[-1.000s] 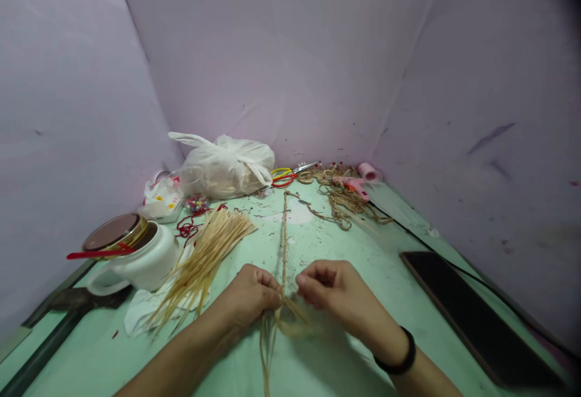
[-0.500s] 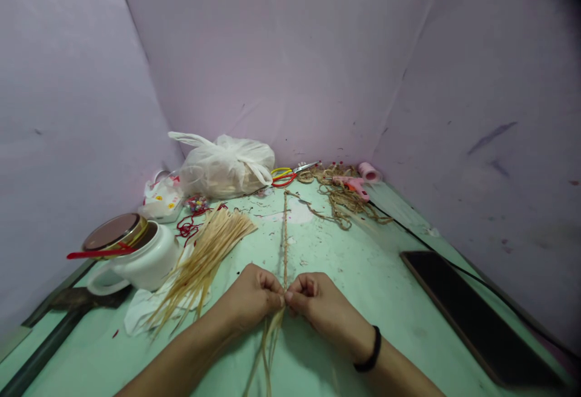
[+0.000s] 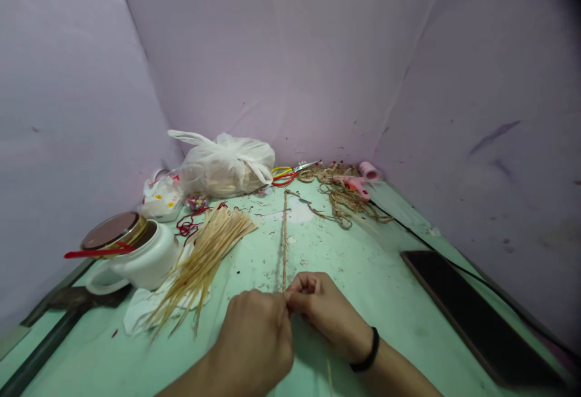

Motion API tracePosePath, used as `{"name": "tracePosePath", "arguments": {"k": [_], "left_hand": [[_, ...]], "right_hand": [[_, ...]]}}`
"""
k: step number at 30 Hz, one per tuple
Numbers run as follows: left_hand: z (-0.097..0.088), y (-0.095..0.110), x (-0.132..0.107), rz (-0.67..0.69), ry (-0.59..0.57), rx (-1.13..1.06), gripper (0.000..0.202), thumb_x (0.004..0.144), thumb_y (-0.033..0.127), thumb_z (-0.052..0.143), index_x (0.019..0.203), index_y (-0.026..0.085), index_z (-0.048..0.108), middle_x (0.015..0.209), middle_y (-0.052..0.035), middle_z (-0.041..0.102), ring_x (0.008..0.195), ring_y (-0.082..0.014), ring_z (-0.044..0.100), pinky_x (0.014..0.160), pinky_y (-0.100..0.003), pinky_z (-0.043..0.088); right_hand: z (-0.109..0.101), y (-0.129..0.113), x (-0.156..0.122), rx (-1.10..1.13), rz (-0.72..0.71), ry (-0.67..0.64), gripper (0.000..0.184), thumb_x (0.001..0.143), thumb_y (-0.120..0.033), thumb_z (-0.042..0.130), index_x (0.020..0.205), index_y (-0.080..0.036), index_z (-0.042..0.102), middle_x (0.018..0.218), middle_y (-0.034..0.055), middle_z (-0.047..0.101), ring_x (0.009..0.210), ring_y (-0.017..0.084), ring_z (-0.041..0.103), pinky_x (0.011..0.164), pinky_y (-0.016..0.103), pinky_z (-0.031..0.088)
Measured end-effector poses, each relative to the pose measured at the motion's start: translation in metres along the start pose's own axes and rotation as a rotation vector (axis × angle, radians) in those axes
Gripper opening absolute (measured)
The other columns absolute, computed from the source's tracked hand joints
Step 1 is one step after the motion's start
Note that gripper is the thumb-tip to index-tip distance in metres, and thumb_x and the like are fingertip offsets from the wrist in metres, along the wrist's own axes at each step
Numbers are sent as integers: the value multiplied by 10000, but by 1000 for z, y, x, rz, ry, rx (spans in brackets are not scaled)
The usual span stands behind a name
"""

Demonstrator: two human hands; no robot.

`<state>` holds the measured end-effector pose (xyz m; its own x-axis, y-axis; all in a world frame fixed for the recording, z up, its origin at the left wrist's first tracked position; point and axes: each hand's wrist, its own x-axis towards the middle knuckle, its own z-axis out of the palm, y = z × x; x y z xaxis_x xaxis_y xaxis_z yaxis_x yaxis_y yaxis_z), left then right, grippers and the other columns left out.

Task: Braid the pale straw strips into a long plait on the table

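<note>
A thin tan braided cord [image 3: 285, 233] runs straight down the table toward me, its far end near some loose twine. My right hand [image 3: 320, 303], with a black band at the wrist, pinches the near end of the cord between thumb and forefinger. Right beside it, my left hand [image 3: 256, 339] is closed with its back turned up, fingers curled under around the strands at the cord's near end. Most of those strands are hidden beneath the hands; one pale strand [image 3: 330, 379] shows below the right hand. A bundle of straw-coloured fibre strips [image 3: 211, 255] lies to the left.
At left stand a white mug [image 3: 149, 264] with a round-lidded container [image 3: 111, 232], and a hammer [image 3: 49, 336]. A white plastic bag [image 3: 222, 167], scissors [image 3: 290, 174], twine [image 3: 340, 206] and a pink glue gun [image 3: 354, 185] sit at the back. A dark phone-like slab [image 3: 472, 315] lies right.
My left hand has rolled over and moved right and nearer me, now covering the strands that hung below. The right hand keeps its pinch, nearly unmoved.
</note>
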<state>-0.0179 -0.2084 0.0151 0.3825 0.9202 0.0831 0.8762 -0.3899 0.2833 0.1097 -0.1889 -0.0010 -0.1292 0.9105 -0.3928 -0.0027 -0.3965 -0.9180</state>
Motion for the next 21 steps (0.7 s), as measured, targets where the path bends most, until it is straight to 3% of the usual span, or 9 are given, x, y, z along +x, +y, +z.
{"name": "tracePosePath", "arguments": {"k": [5, 8, 11, 14, 16, 18, 19, 21], "left_hand": [[19, 3, -14, 291, 314, 348, 169, 608, 52, 430, 643, 152, 562, 520, -17, 536, 401, -150, 490, 408, -233, 262], [30, 3, -18, 390, 406, 438, 196, 577, 47, 443, 685, 144, 573, 518, -17, 528, 383, -160, 478, 367, -236, 273], [36, 3, -21, 472, 446, 401, 142, 586, 75, 448, 629, 147, 562, 476, -25, 510, 354, -159, 453, 335, -236, 245], [26, 3, -18, 477, 461, 142, 153, 674, 139, 449, 540, 166, 515, 441, -19, 495, 348, -131, 443, 346, -226, 245], [11, 1, -9, 285, 396, -103, 182, 743, 199, 441, 606, 160, 555, 508, -23, 544, 420, -115, 493, 415, -211, 320], [-5, -4, 4, -44, 278, -390, 181, 753, 247, 452, 704, 154, 600, 606, -32, 594, 503, -110, 532, 496, -211, 383], [-11, -6, 10, -203, 157, -548, 176, 726, 261, 479, 738, 146, 611, 615, -29, 598, 503, -106, 532, 497, -208, 393], [-16, -10, 22, -406, -210, -854, 212, 677, 288, 488, 725, 119, 606, 510, -11, 545, 391, -98, 465, 387, -202, 346]], "right_hand": [[2, 3, 1, 6, -49, 46, 74, 531, -90, 537, 483, -133, 500, 423, -42, 469, 415, 46, 347, 433, 187, 243], [5, 5, 2, 1, -45, 26, 62, 534, -102, 531, 490, -132, 500, 434, -29, 492, 425, 54, 376, 444, 192, 265], [5, 4, 2, 29, -29, -12, 36, 534, -126, 536, 507, -128, 513, 476, -1, 545, 439, 63, 410, 452, 195, 286], [0, 1, 1, 64, -2, -45, 38, 521, -144, 558, 507, -124, 528, 472, -6, 541, 427, 50, 391, 431, 185, 258], [-4, -2, 0, 85, 30, -89, 42, 511, -148, 570, 511, -125, 535, 439, -30, 501, 396, 34, 346, 405, 180, 214], [-8, -5, -1, 92, 56, -134, 55, 507, -154, 584, 524, -126, 539, 409, -52, 457, 366, 21, 293, 385, 181, 164], [-10, -6, -1, 89, 61, -152, 66, 506, -159, 592, 530, -126, 540, 404, -56, 450, 360, 18, 280, 381, 181, 151], [-11, -7, -1, 106, 59, -188, 93, 501, -173, 605, 541, -128, 534, 415, -43, 478, 372, 28, 330, 389, 176, 181]]}}
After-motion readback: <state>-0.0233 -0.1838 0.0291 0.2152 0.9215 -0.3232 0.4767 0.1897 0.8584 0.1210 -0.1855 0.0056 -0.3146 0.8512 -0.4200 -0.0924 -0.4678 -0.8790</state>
